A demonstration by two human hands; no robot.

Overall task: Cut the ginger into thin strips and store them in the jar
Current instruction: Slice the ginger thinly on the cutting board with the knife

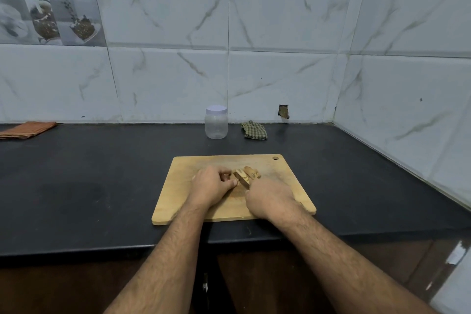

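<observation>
Slicing knobbly tan ginger root mid-frame: left hand pinches it; right hand fisted, knife hidden; fingertip nick likely.

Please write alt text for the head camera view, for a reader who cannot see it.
A person's left hand steadies a piece of ginger on a wooden cutting board while the right hand works at it, the knife mostly hidden. Behind the board on the black counter stand a clear plastic jar, its white lid on, and a checked cloth.
</observation>
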